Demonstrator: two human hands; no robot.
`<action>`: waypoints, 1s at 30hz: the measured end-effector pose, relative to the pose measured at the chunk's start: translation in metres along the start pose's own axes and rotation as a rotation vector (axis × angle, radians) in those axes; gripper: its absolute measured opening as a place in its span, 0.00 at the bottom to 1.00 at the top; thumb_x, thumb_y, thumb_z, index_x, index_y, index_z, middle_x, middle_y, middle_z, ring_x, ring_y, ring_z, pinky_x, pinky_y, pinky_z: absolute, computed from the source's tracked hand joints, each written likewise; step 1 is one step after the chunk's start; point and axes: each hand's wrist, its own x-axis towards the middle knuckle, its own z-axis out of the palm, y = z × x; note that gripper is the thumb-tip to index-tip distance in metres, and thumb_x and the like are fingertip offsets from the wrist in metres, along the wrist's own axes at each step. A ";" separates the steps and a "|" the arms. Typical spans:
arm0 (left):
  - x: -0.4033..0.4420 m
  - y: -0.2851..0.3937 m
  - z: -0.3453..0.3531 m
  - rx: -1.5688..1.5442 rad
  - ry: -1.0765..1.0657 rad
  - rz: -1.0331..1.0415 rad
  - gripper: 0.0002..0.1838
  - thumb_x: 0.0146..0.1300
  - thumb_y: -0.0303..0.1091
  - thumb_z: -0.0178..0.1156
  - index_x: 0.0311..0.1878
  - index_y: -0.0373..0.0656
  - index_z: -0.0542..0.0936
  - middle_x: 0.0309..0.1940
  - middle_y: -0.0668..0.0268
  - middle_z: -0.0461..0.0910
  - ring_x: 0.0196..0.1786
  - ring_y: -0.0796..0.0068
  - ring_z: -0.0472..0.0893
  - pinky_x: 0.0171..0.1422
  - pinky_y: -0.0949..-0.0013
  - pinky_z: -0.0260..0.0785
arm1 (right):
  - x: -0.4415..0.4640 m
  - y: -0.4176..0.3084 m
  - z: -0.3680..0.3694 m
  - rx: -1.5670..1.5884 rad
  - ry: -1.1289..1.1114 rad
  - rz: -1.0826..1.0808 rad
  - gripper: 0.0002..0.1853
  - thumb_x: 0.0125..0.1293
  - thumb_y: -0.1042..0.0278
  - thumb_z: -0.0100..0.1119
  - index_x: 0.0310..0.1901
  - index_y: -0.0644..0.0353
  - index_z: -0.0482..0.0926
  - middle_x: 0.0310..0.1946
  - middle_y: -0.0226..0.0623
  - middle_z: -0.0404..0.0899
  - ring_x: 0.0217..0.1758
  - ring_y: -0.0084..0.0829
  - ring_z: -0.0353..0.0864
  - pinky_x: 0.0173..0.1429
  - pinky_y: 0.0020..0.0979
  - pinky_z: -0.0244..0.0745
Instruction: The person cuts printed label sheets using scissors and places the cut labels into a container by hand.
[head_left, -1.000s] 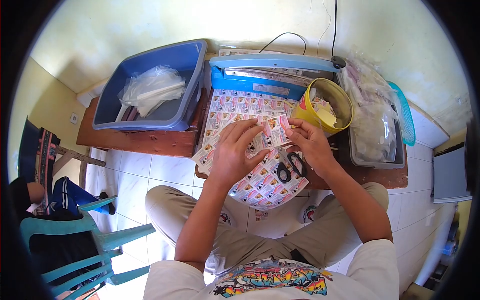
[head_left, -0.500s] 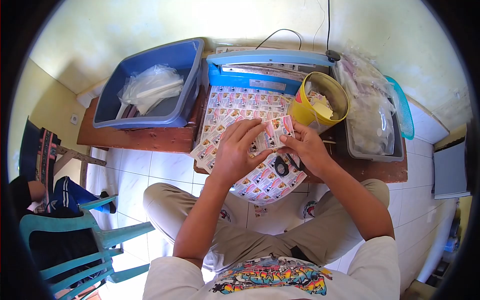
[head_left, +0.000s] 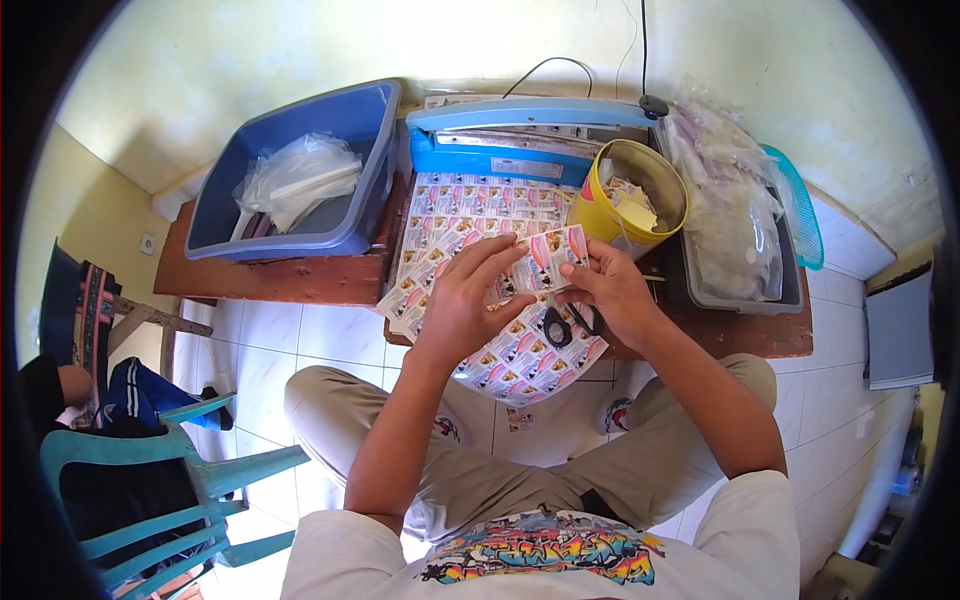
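Cloth of a white shirt, with bright letters on it, is closest. Next come the tan pants, with the knees bent out wide. Past the knees, a small bit of printed paper lies on the white floor tiles.

Then comes a big sheet of little printed labels, hanging over the front edge of the red-brown table. Black scissors are over that sheet, with their loops toward the person, just beside the right hand; I cannot tell if its fingers touch them. That hand pinches the right end of a strip of labels, thumb in front. The left hand is at the other end, thumb and fingers spread apart, and I cannot tell if it grips the strip. The strip is up between the two hands.

More label sheets lie behind the hands on the table. A yellow bucket stands just past the right hand, with paper bits inside. To the right, a gray tray holds clear plastic bags, and a green basket is just beside it. To the left, a blue bin holds more clear bags. Between bin and bucket is a blue machine with a long top arm. A black cord loops behind it, by the pale wall.
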 end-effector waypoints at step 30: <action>-0.009 -0.040 0.011 0.192 0.016 -0.274 0.33 0.52 0.37 0.82 0.62 0.41 0.83 0.60 0.54 0.84 0.62 0.52 0.83 0.67 0.55 0.77 | -0.014 0.040 -0.005 -1.281 0.059 -0.250 0.37 0.65 0.70 0.70 0.74 0.64 0.68 0.59 0.53 0.77 0.54 0.50 0.85 0.58 0.46 0.82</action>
